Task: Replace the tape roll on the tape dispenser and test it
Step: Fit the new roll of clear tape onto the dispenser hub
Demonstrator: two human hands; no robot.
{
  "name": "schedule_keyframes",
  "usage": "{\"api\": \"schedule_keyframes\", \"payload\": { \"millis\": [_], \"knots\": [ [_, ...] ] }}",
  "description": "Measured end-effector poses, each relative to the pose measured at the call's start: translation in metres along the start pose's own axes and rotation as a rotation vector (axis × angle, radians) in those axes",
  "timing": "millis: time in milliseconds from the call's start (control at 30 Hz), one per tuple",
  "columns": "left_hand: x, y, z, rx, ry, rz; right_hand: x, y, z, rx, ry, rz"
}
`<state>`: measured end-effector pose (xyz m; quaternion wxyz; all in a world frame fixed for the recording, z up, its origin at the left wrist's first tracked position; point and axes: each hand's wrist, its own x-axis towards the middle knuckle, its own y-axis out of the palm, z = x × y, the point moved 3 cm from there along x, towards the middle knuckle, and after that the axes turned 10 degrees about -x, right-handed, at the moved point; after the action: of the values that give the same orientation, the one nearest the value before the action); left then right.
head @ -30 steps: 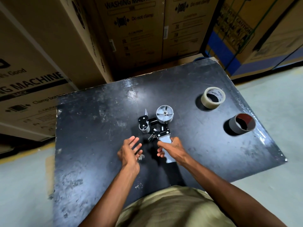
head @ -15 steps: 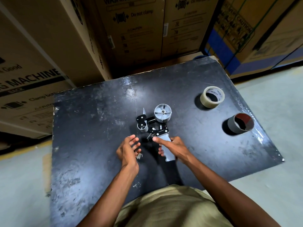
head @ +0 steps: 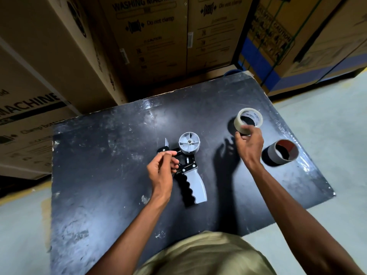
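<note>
The tape dispenser (head: 195,187) lies flat on the black table (head: 99,175), grey handle toward me, its grey spool hub (head: 189,143) bare. My left hand (head: 161,169) pinches the dispenser's black front frame beside the small blade plate. At the right rear stands a clear tape roll (head: 250,116) on its side face. My right hand (head: 248,142) is stretched out to it, thumb and fingers curled round the roll's near wall.
A dark empty tape core (head: 271,155) with a reddish inside stands right of my right hand, near the table's right edge. Tall cardboard appliance boxes (head: 151,46) wall in the table's far side. Pale floor lies to the left and right.
My right hand left the dispenser handle and reached right and away to the clear tape roll. My left hand moved forward onto the dispenser's front frame.
</note>
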<state>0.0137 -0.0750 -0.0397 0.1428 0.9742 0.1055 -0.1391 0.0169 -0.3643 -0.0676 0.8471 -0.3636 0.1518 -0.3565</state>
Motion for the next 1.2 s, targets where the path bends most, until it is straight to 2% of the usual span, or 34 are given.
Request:
{"api": "schedule_keyframes", "payload": {
  "millis": [67,133,233,367,533,733,800,867,1000,1100,1200],
  "knots": [
    [0.001,0.008,0.0,0.005,-0.001,0.03,0.015,-0.003,0.004,-0.101,-0.021,-0.013],
    [0.002,0.014,0.002,0.01,-0.004,0.06,0.029,0.003,0.002,-0.224,0.034,0.057],
    [0.002,0.021,0.004,0.017,-0.012,0.085,0.037,0.006,0.002,-0.264,0.103,0.122],
    [0.002,0.026,0.007,0.016,-0.026,0.108,0.035,0.009,0.001,-0.139,0.14,0.149],
    [-0.001,0.039,0.001,-0.003,-0.05,0.145,0.013,0.011,0.018,0.205,0.16,0.231],
    [0.003,0.059,-0.004,0.069,-0.131,0.251,-0.043,-0.009,0.081,0.576,0.092,0.477],
    [0.001,0.063,-0.008,0.104,-0.084,0.308,-0.059,-0.019,0.099,0.644,0.101,0.554],
    [-0.002,0.064,-0.016,0.128,0.039,0.379,-0.071,-0.026,0.112,0.708,0.116,0.612],
    [-0.003,0.057,-0.028,0.162,0.184,0.44,-0.08,-0.028,0.122,0.776,0.201,0.638],
    [-0.004,0.054,-0.034,0.152,0.134,0.472,-0.08,-0.027,0.123,0.724,0.215,0.666],
    [-0.001,0.048,-0.04,0.064,0.055,0.45,-0.078,-0.03,0.125,0.594,0.155,0.764]
  ]
}}
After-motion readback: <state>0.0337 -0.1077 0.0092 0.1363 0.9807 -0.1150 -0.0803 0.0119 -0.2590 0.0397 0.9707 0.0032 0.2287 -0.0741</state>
